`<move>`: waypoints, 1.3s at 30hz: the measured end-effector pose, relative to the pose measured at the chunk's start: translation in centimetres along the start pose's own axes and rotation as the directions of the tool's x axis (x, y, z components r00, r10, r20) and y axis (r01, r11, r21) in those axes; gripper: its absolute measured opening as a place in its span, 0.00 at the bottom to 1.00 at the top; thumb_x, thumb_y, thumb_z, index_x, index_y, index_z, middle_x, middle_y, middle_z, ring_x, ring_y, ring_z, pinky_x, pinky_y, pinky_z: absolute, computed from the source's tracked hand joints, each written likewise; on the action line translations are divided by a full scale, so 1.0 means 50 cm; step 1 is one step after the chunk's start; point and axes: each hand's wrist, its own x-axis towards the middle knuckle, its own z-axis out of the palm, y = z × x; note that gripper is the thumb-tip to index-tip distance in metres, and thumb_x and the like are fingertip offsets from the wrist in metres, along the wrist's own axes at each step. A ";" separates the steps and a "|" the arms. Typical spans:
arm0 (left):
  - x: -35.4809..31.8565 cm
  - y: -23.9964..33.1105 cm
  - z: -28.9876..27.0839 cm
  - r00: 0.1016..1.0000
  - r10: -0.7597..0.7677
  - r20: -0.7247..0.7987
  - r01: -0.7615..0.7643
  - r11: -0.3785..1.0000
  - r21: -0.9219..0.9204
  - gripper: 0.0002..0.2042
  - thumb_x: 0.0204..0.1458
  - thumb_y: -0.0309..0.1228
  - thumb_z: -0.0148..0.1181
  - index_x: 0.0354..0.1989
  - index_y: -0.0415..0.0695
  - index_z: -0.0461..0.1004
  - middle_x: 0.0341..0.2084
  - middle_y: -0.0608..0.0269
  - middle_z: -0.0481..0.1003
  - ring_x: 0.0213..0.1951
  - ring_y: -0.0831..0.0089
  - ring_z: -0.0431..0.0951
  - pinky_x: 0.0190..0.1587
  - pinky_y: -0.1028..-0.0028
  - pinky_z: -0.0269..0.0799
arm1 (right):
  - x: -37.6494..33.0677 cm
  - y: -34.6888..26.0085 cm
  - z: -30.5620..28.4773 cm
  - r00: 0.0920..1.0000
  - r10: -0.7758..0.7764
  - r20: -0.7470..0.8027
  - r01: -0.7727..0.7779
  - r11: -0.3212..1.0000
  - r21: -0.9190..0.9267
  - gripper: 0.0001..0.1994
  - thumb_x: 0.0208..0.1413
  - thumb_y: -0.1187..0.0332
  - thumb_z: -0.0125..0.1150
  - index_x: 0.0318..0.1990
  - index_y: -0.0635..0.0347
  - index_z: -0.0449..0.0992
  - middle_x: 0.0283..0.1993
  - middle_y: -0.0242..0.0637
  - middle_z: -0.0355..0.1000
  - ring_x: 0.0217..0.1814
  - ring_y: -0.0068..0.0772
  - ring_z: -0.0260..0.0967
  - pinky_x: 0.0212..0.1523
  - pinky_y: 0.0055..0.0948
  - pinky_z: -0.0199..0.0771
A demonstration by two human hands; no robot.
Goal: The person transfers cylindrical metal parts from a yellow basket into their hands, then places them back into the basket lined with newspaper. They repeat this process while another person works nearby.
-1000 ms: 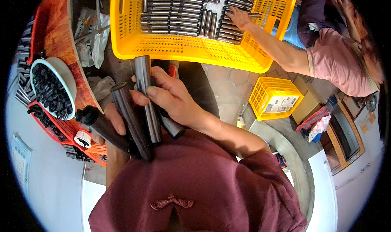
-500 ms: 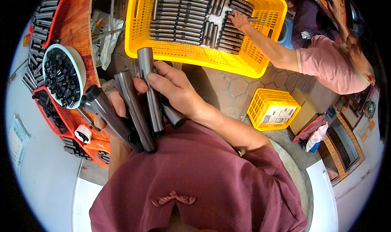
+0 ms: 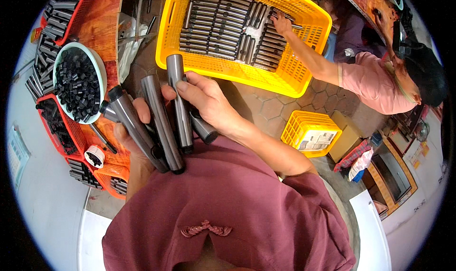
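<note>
My left hand [image 3: 135,128] fans out grey tubes [image 3: 159,123] so my right hand [image 3: 206,102] can pinch one upright tube [image 3: 179,102] free.

Yellow crate [image 3: 304,78] blocks ahead; bowl [image 3: 97,62] left; paving right open.

Both hands are bunched together a bit left of the frame's center. The right hand [image 3: 209,102] comes in from the lower right, forearm angled up-left, thumb pointing up and fingers curled tight. The left hand [image 3: 135,128] (mostly hidden) sits just beside it, fingers wrapped closed too.
</note>
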 end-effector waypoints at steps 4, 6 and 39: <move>0.008 0.026 -0.012 0.998 -0.027 0.058 0.029 0.999 -0.032 0.25 0.43 0.59 0.59 0.28 0.49 0.66 0.48 0.44 0.66 0.39 0.57 0.72 0.36 0.71 0.75 | 0.016 -0.005 0.023 0.999 0.017 -0.029 -0.017 1.000 -0.010 0.11 0.65 0.64 0.43 0.40 0.60 0.70 0.30 0.26 0.68 0.28 0.12 0.63 0.29 0.15 0.64; 0.012 0.038 -0.016 0.998 -0.036 0.055 0.038 0.998 -0.054 0.24 0.43 0.59 0.59 0.28 0.49 0.66 0.49 0.43 0.67 0.40 0.58 0.73 0.36 0.71 0.75 | 0.025 -0.004 0.030 0.999 0.023 -0.038 -0.024 1.000 -0.018 0.11 0.65 0.65 0.43 0.41 0.61 0.70 0.30 0.26 0.68 0.28 0.13 0.64 0.29 0.15 0.65; 0.040 0.071 -0.038 0.995 -0.027 0.101 0.038 0.993 -0.115 0.23 0.46 0.57 0.59 0.31 0.47 0.69 0.49 0.41 0.68 0.45 0.55 0.72 0.44 0.68 0.75 | 0.049 0.027 0.049 0.996 -0.057 -0.076 0.057 0.998 -0.001 0.12 0.61 0.67 0.55 0.48 0.62 0.69 0.37 0.28 0.71 0.39 0.15 0.67 0.40 0.17 0.70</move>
